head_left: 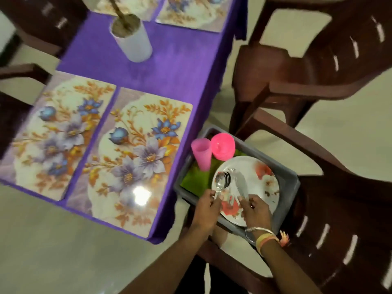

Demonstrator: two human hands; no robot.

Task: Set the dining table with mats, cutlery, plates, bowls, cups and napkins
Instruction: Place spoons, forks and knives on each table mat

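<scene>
A grey tray (291,188) sits on the seat of a brown chair (339,209) just beside the table (180,66), which is covered in purple cloth. In the tray a flowered plate (264,179) carries the cutlery. The left hand (209,205) pinches the handle of a spoon (219,183), whose bowl lies against a small stack of other spoons (227,177) on the plate. The right hand (255,211), with bangles (261,231) at the wrist, has its fingers curled at the handle end of a knife (241,185); motion blur makes it look like a grip, though that is not certain. Behind the plate stand stacked pink cups (201,154) and pink bowls (223,147), on green napkins (195,177). Two flowered mats (131,158) lie side by side on the near end of the table, bare of dishes, and more mats show at the far end. A white pot (132,39) stands between them.
</scene>
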